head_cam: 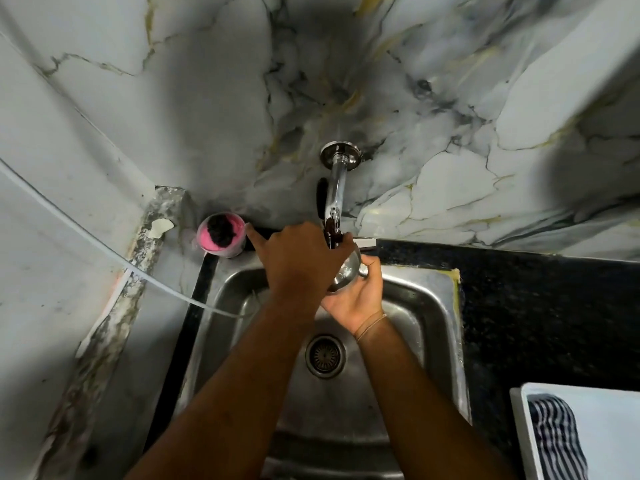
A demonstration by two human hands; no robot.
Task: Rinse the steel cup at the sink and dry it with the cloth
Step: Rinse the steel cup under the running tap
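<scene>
Rinse stage, by the look of it; drying not begun. Steel cup [346,273] at frame centre, under the chrome tap [335,199], above the sink [440,317]; right hand [356,299] curls its fingers around it from below; left hand [299,258] reaches to the spout, fingers bent, exact grip unclear; water flow not discernible. Striped cloth [557,441] lies crumpled in a white tray [519,427], lower right; cup rounded, shiny; sink dull brushed metal.
</scene>
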